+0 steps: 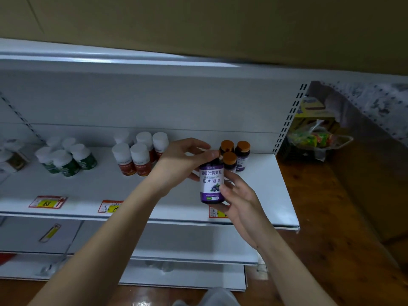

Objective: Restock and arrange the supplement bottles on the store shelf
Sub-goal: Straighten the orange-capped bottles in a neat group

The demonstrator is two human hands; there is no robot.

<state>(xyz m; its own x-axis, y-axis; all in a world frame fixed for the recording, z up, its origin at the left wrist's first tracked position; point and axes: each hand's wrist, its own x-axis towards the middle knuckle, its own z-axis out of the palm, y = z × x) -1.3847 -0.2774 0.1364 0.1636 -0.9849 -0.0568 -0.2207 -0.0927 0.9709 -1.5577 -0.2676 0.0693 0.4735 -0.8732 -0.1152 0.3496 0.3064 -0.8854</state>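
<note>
Both the left hand [183, 160] and right hand [238, 202] grip a purple bottle [211, 184] not yet placed beside three purple bottles [235, 156] on the shelf [265, 184].

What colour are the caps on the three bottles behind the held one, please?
Orange-brown caps, seen in the head view.

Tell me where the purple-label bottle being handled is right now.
Head view, centre-right: the purple-label bottle is held upright in both hands, left hand at its top, right hand at its base, just in front of three brown-capped bottles.
</note>
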